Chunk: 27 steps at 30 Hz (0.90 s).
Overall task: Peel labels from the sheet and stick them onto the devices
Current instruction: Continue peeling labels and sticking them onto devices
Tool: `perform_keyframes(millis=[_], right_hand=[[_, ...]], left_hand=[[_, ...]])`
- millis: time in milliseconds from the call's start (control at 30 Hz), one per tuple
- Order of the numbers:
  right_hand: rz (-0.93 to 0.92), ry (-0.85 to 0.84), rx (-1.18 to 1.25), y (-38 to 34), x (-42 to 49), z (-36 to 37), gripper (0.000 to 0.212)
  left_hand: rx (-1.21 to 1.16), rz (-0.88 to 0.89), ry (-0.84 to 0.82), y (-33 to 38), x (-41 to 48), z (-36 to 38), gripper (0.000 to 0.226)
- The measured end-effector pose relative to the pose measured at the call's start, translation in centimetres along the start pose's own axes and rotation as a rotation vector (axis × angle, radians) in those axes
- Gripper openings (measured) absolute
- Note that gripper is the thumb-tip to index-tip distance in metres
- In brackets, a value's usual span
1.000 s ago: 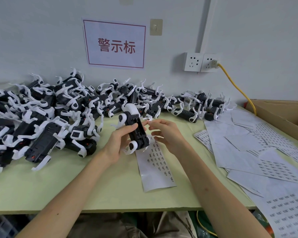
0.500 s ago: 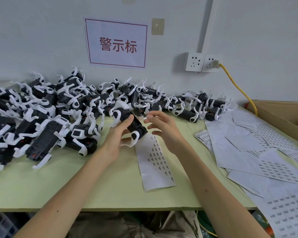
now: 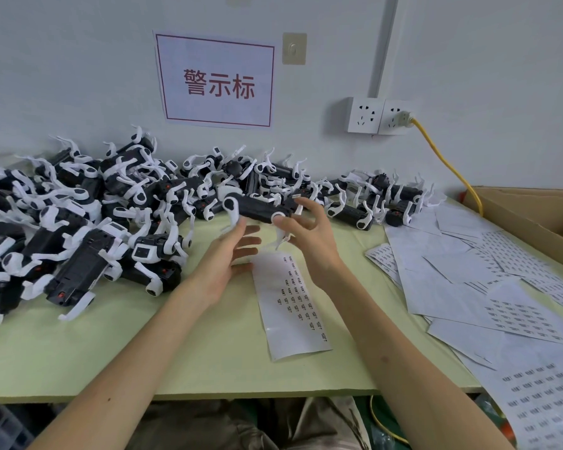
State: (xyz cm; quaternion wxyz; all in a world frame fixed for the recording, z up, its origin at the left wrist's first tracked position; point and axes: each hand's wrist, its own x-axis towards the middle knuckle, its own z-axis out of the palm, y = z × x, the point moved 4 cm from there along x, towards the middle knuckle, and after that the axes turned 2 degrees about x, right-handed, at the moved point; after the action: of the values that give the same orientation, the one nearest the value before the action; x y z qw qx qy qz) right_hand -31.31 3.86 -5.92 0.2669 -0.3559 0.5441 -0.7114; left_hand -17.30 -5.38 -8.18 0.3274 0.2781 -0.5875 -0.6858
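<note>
One device [image 3: 260,207] pinched in right hand [image 3: 309,235]; left hand [image 3: 231,254] open, empty; set down gently beside pile [image 3: 111,206], clear of label sheet [image 3: 290,306]

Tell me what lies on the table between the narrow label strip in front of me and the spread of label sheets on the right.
Nothing rests there: in the head view, bare green table separates the label strip from the label sheets; only the right forearm crosses above it.

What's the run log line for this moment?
left hand: open, releasing | right hand: holding robot dog device | label sheet: flat on table
</note>
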Motion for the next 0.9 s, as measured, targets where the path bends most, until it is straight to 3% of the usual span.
perform_keyframes(millis=[133,267,367,467,567,667,800,900], right_hand=[[-0.014,0.16,0.098,-0.4,0.4,-1.5,0.071],[0.026,0.111,0.328,-0.8,0.7,-2.3,0.073],[0.043,0.058,0.413,-1.1,0.6,-1.9,0.07],[0.046,-0.06,0.276,-1.0,0.4,-1.3,0.069],[0.053,-0.169,0.159,-0.7,0.0,-0.5,0.07],[0.044,-0.172,0.153,-0.8,0.0,-0.6,0.062],[0.018,-0.189,0.14,-0.9,-0.1,-0.5,0.058],[0.05,-0.147,-0.016,-0.6,-0.2,-0.2,0.057]], left_hand=[[-0.043,-0.015,0.076,-0.5,0.5,-1.1,0.025],[-0.184,-0.069,0.189,-0.2,0.3,-1.9,0.032],[-0.266,-0.085,0.184,0.1,-0.1,-1.9,0.042],[-0.287,-0.115,0.079,0.4,-0.6,-1.0,0.047],[-0.189,-0.137,-0.158,0.5,-1.3,0.2,0.052],[0.006,-0.057,-0.341,0.5,-1.9,0.8,0.021],[-0.025,-0.08,-0.427,0.6,-2.3,1.7,0.032],[-0.101,-0.09,-0.442,0.9,-2.4,2.0,0.039]])
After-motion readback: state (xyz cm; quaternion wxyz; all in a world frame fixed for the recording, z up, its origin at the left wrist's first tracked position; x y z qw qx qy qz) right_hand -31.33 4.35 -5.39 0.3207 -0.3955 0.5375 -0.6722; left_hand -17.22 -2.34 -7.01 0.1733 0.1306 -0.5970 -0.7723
